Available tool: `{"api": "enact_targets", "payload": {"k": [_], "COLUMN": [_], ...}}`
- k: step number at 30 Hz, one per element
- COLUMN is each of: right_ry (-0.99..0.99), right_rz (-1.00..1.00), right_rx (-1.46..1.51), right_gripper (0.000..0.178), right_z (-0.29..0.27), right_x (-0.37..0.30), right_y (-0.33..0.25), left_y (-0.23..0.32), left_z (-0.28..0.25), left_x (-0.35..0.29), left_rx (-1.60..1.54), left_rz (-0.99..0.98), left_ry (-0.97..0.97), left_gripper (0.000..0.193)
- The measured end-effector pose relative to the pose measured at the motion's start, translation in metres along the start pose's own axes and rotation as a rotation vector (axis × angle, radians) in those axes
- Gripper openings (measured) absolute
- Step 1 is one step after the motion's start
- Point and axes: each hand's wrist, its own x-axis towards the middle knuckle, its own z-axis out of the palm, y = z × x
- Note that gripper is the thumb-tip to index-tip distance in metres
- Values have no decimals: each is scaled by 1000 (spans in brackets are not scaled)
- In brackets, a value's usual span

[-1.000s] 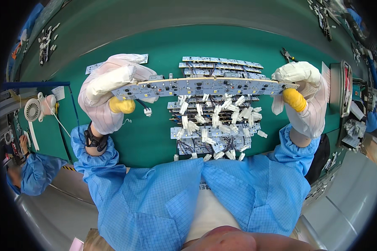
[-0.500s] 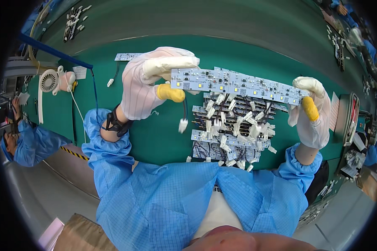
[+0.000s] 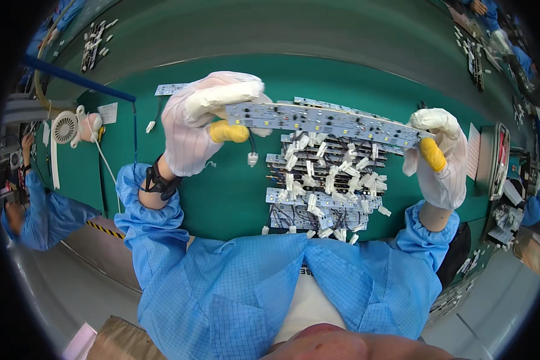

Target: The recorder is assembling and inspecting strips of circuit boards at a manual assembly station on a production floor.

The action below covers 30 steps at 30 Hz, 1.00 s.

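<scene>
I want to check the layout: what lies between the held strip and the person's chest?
In the head view, a pile of circuit strips with white connectors lies on the green table.

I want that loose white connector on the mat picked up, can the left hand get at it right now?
Probably not: the left hand is pinching one end of the long LED strip, right hand the other. The white connector lies uncovered just below.

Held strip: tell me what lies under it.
Under the strip lies a pile of strips with white connectors on the green table. The pile's far edge is covered.
</scene>
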Motion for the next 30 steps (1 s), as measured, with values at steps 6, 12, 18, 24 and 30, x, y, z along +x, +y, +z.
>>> {"api": "enact_targets", "payload": {"k": [6,12,18,24,30], "right_ry": [-75,-11,-48,-18,-69], "right_rz": [-20,10,-7,47,44], "right_rx": [9,-21,1,-13,91], "right_gripper": [37,40,38,41,39], "right_z": [2,4,0,-1,3], "right_x": [4,1,1,1,4], "right_y": [-5,-6,-3,2,-2], "left_y": [-4,-1,-3,8,3], "left_z": [3,4,0,-1,-2], "left_x": [-7,-1,2,-1,2], "left_rx": [-22,25,18,6,44], "left_rz": [-25,50,105,-42,-10], "left_ry": [53,32,-30,39,35], "left_gripper": [40,38,40,51,49]}}
